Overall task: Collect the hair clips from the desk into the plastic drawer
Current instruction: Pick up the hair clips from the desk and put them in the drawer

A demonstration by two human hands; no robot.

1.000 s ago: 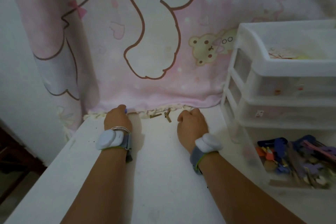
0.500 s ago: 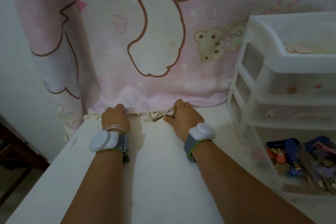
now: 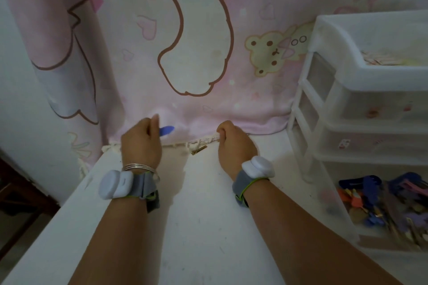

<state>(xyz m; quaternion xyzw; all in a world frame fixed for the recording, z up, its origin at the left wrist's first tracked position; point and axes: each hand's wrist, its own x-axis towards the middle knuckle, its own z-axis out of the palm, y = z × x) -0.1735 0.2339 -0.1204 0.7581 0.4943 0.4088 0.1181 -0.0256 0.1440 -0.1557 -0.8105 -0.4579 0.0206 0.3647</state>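
My left hand [image 3: 141,143] is raised at the back of the white desk [image 3: 199,220], shut on a blue hair clip [image 3: 167,131] whose tip sticks out to the right. My right hand [image 3: 234,146] rests at the desk's back edge with its fingers closed; the brown clip it pinched is hidden inside them. One brown hair clip [image 3: 198,150] lies on the desk between my hands, by the cloth's fringe. At the right, the plastic drawer unit [image 3: 324,90] has its bottom drawer [image 3: 333,201] pulled open, holding several colourful clips [image 3: 391,206].
A pink cloth with bear drawings [image 3: 208,58] hangs behind the desk, its fringe touching the back edge. The desk's left edge drops to a dark wooden floor area [image 3: 20,203]. The unit's top tray [image 3: 379,62] holds some flat paper items.
My right hand reached to the two brown clips and closed on one; one stays on the desk. My left hand lifted, showing the blue clip. The view shifted left.
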